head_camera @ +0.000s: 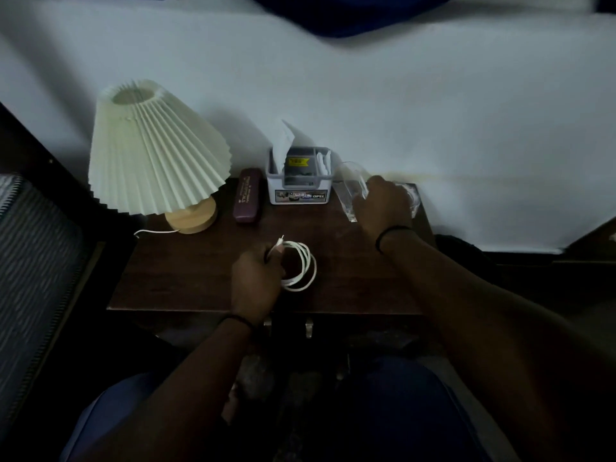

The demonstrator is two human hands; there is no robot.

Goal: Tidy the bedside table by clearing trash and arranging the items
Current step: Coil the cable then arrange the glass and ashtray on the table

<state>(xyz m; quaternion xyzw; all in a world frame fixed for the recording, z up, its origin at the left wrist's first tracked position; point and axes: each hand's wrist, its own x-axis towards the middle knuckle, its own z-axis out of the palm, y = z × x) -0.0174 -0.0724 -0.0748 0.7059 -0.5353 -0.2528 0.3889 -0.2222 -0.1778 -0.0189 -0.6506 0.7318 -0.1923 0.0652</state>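
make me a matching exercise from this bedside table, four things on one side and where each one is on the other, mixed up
Things:
1. lamp
2. coiled white cable
3. drinking glass
4. maroon case

Places:
A. gripped by the right hand at the table's back right
B. lying between the lamp base and the grey organiser box
C. standing at the table's back left
D. held by the left hand near the front edge

Pairs: 1-C, 2-D, 3-A, 4-B

head view: worn on the person's head, looking forward and down, close above the bedside table (pixel 206 288)
wall (pixel 400 95): at 12 o'clock
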